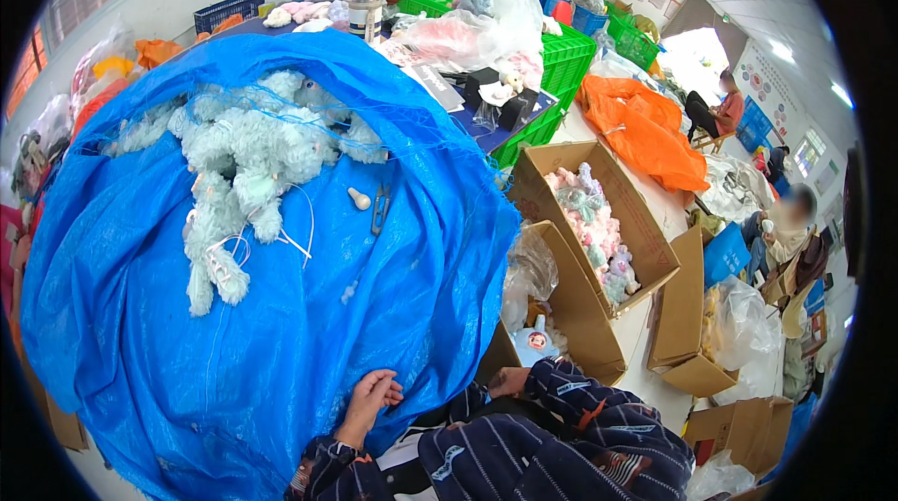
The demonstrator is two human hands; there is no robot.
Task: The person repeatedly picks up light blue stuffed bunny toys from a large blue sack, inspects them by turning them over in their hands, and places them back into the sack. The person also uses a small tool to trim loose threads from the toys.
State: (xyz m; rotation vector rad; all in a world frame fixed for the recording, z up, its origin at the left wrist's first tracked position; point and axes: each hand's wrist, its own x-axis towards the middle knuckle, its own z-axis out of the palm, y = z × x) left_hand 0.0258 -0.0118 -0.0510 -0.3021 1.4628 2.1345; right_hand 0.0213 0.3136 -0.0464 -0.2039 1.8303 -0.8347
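Note:
A big blue woven plastic sack [309, 333] fills the space in front of me. Pale mint fluffy plush pieces [271, 145] spill from its mouth onto its side, some trailing white cords. Thread snips [380, 210] lie on the sack beside a small beige knob-shaped piece [359, 199]. My left hand [372, 397] rests against the near side of the sack, fingers loosely bent and holding nothing that I can see. Close to my body, by the near cardboard box, is my right hand [508, 382]; its fingers are mostly hidden.
Right of the sack stand a cardboard box [645, 253] of pink and lilac plush toys and a nearer box [585, 328] holding a light blue toy. Beyond are a cluttered table, green crates [566, 61], an orange sack [645, 131] and seated people farther right.

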